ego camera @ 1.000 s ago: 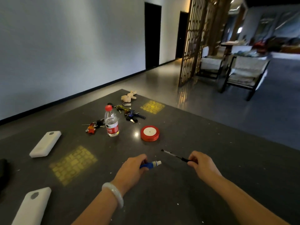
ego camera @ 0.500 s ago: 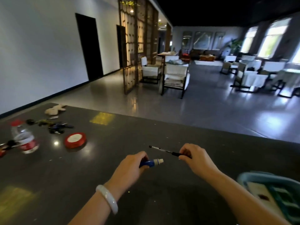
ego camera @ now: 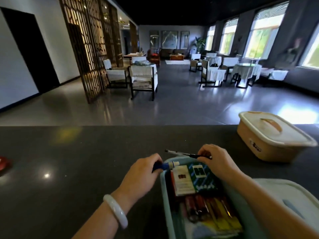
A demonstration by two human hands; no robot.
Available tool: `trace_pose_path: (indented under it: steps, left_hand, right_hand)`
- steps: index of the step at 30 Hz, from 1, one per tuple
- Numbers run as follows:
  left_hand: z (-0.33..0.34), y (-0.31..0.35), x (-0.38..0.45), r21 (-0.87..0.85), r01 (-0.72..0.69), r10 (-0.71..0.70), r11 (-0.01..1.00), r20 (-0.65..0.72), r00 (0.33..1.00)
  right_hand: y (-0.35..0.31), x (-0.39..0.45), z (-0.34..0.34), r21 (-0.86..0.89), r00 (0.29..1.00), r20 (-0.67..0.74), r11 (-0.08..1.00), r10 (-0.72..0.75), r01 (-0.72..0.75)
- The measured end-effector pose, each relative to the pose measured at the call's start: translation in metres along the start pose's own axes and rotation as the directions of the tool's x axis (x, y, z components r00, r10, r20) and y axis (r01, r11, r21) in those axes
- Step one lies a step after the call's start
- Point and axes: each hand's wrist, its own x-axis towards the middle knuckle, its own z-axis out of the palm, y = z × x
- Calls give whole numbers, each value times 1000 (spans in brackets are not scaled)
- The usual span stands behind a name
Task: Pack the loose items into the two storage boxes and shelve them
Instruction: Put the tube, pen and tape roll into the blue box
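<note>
Far left edge of the dark stone-look countertop [ego camera: 77, 161] there's a red round thing [ego camera: 4, 165] mostly cut off, can't really tell what it is. Moving over, the person's left hand [ego camera: 141, 176], white jade-looking bangle [ego camera: 116, 210] on that wrist, has its fingers curled round a small blue tube with a white cap [ego camera: 166, 165], the cap end poking out just over the near-left rim of the open pale teal plastic storage box [ego camera: 165, 195]. That box sits right in front of them and already has stuff in it: a white-and-red card packet [ego camera: 181, 180], a green patterned packet [ego camera: 202, 178], plus some red and yellow stick-shaped things nearer the camera, too blurry to name. The right hand [ego camera: 217, 163] pinches a thin black pen [ego camera: 183, 153] by its back end, holding it roughly level above the box's far rim. Just right of the box lies its pale lid [ego camera: 296, 204]. Further back on the right, a cream plastic storage box with its lid on [ego camera: 272, 137].
</note>
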Motion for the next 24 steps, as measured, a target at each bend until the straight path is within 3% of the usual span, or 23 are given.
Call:
trace_pose_path:
  steps: [6,17,24]
  left_hand:
    - [33,28,6,-45,22,-21,999,19,1000]
    - [65,42,31,127,17,-20,992,20,1000]
    - [85,45,41,127,23,-30,992,57,998]
  right_hand:
    - [42,0,0,-32,998,51,999,-22,24]
    - [49,11,21,-134,991,102,986,-90,103]
    - [56,11,22,-75,992,112,995,-60,68]
